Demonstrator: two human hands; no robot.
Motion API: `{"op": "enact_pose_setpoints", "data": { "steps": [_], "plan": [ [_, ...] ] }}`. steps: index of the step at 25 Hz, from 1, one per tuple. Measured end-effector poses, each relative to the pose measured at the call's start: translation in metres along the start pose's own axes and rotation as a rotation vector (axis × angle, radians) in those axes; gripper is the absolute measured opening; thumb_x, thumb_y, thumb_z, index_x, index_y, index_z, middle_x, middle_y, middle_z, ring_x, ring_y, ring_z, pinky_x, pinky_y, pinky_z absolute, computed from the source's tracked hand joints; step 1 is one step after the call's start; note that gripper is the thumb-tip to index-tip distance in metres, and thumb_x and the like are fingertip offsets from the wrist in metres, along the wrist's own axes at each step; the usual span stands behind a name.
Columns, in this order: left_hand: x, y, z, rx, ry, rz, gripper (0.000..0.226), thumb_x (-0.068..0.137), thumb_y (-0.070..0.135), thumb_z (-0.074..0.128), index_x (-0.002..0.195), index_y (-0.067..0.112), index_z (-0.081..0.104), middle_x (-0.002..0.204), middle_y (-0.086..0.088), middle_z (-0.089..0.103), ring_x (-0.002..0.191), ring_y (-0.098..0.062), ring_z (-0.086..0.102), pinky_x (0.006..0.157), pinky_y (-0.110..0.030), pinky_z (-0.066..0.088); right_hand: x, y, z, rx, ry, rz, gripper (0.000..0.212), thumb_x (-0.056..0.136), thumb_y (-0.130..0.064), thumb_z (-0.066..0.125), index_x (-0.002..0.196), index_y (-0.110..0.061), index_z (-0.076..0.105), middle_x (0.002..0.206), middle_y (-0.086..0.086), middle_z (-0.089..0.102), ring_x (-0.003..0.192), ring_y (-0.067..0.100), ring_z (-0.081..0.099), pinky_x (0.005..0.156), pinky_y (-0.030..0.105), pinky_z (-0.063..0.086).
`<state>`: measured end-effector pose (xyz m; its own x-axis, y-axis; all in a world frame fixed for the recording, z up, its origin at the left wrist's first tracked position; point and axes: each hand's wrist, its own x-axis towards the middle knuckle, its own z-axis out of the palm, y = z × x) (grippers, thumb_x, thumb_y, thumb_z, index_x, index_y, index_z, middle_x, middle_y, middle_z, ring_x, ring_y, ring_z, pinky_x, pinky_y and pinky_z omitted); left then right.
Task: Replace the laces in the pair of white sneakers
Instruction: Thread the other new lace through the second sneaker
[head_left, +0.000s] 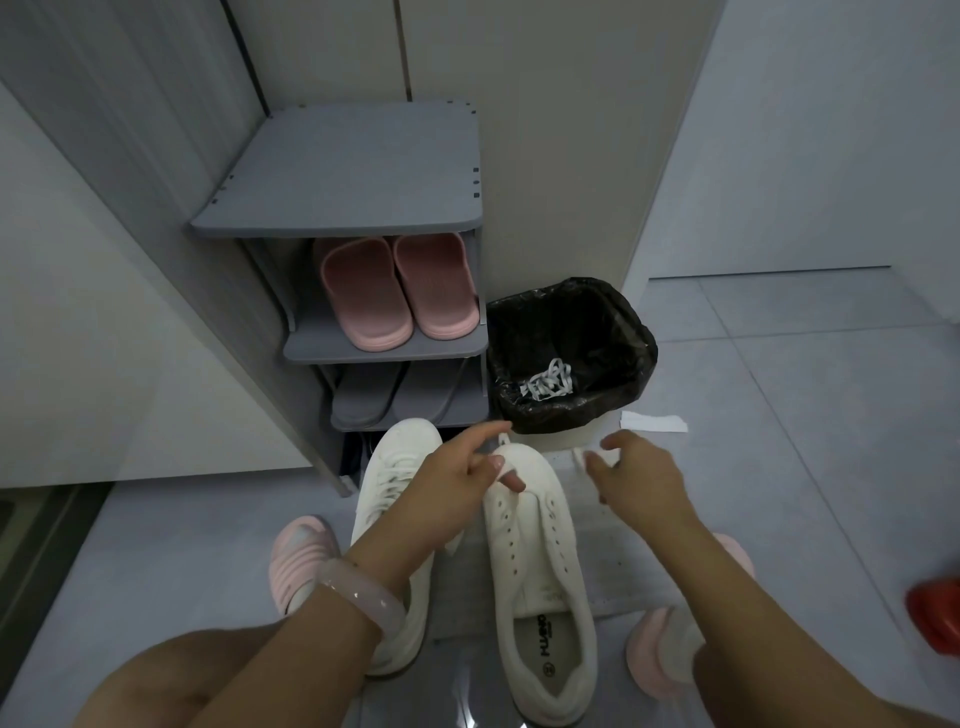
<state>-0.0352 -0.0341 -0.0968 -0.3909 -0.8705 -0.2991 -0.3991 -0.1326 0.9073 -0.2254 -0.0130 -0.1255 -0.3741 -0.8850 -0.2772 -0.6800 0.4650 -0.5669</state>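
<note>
Old laces (548, 382) lie in the bin (644, 338). The left sneaker (395, 457) looks laced; the right sneaker (540, 561) has bare eyelets. Your left hand (457, 483) and right hand (639, 478) each pinch the lace (501, 466).

The grey shoe rack (337, 171) stands just beyond the left sneaker (400, 447), and the black-lined bin (571, 322) sits just past the toe of the right sneaker (540, 571), closing the way ahead. Only a narrow gap of floor (779, 441) runs between the sneakers. Worn pink slippers (298, 551) flank them. To the right, open tiles reach a red object (935, 613).
</note>
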Motion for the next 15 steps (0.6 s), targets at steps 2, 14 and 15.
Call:
{"op": "enact_pose_setpoints", "data": {
  "steps": [2, 14, 15],
  "plan": [
    [-0.003, 0.002, 0.001, -0.023, -0.037, 0.040, 0.031, 0.096, 0.008, 0.044, 0.106, 0.037, 0.044, 0.079, 0.007, 0.070, 0.038, -0.004, 0.045, 0.044, -0.014, 0.037, -0.014, -0.020, 0.001, 0.209, -0.234, -0.091, 0.033, 0.094, -0.037, 0.048, 0.095, -0.010, 0.066, 0.068, 0.001, 0.065, 0.060, 0.009, 0.057, 0.060, 0.026, 0.046],
    [-0.004, 0.005, 0.003, 0.053, -0.018, 0.098, 0.039, 0.091, 0.001, 0.047, 0.105, 0.037, 0.044, 0.090, 0.012, 0.067, 0.054, -0.010, 0.044, 0.052, -0.017, 0.040, -0.031, -0.038, 0.003, 0.800, -0.413, 0.132, 0.025, 0.095, -0.027, 0.051, 0.080, -0.009, 0.061, 0.057, 0.003, 0.043, 0.040, 0.006, 0.030, 0.040, 0.018, 0.025],
    [-0.004, 0.005, 0.004, 0.026, 0.004, 0.074, 0.033, 0.092, 0.003, 0.047, 0.107, 0.032, 0.046, 0.091, 0.009, 0.066, 0.053, -0.009, 0.047, 0.052, -0.017, 0.042, -0.029, -0.038, 0.001, 0.826, -0.358, 0.089, 0.021, 0.095, -0.020, 0.052, 0.079, -0.010, 0.061, 0.057, 0.002, 0.041, 0.042, 0.007, 0.031, 0.041, 0.018, 0.026]
  ]
}}
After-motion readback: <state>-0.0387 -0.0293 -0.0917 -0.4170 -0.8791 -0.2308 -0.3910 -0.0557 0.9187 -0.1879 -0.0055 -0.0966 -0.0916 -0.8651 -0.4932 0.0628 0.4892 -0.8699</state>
